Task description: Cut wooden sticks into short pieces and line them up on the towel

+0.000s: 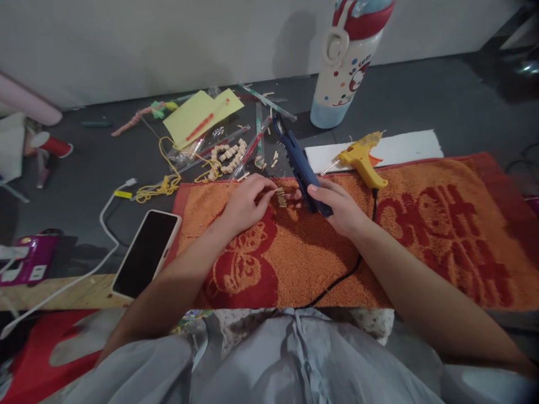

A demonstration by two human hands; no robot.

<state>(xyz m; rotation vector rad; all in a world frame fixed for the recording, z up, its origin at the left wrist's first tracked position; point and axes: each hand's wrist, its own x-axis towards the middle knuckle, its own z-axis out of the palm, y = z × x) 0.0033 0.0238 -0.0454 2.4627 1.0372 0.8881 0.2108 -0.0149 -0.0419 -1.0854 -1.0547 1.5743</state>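
Note:
My left hand (248, 203) is closed in a pinch above the orange towel. Its fingertips are at the edge of a short stack of small beige sticks (281, 197), which look like cut wood pieces. My right hand (343, 210) wraps round a long dark blue tool (301, 163) with a metal part at its far end; its exact kind is unclear. Some right fingertips show behind the tool, close to the beige sticks. A yellow glue gun (362, 160) lies just beyond my right hand, its nozzle over a white strip (408, 148).
Under my hands spreads an orange-red towel (320, 252), crossed by a black cord. Farther back lie a beaded-looking beige chain (229, 157), yellow paper (197, 118), yellow yarn (158, 189) and plastic sleeves. A tall bottle (345, 73) stands behind. At left are a phone (147, 252) and white cable (107, 210).

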